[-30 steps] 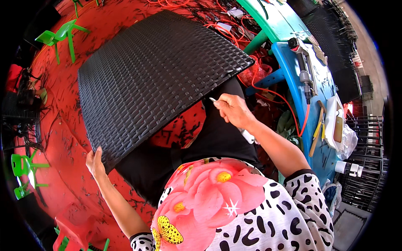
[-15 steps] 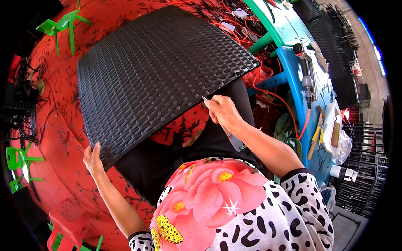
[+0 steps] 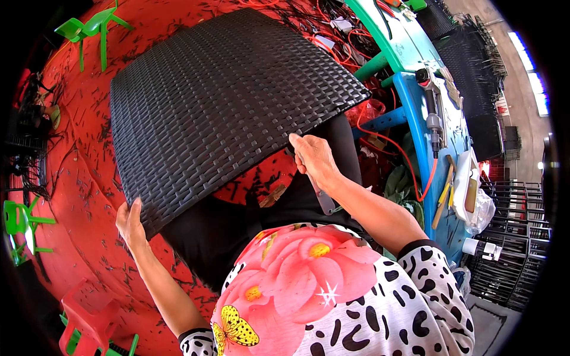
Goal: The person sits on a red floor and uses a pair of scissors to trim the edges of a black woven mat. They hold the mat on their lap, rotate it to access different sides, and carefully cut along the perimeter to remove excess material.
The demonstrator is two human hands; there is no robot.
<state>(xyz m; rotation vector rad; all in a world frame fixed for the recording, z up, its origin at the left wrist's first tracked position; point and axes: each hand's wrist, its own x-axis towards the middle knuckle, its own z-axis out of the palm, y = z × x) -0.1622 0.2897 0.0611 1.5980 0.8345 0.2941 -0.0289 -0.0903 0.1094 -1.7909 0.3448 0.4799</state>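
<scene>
Red floor (image 3: 89, 237), blue table (image 3: 409, 89); left grip (image 3: 132, 225) pinches woven panel (image 3: 231, 107), right grip (image 3: 317, 159) clasps tool (image 3: 325, 202).

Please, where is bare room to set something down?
The black woven panel has nothing loose on it, beyond the left hand and right hand. The green table looks mostly bare across its middle, just beyond the blue table. The blue table is crowded: power tool, yellow-handled tool, white tray. The red floor is littered, too.

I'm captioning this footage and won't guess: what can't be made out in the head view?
All in the head view:
Woven panel: underside, hidden by its top face.
Flat tool: gripped part, covered by right hand.
Red chair: lower part, cut off by the lower edge.
</scene>
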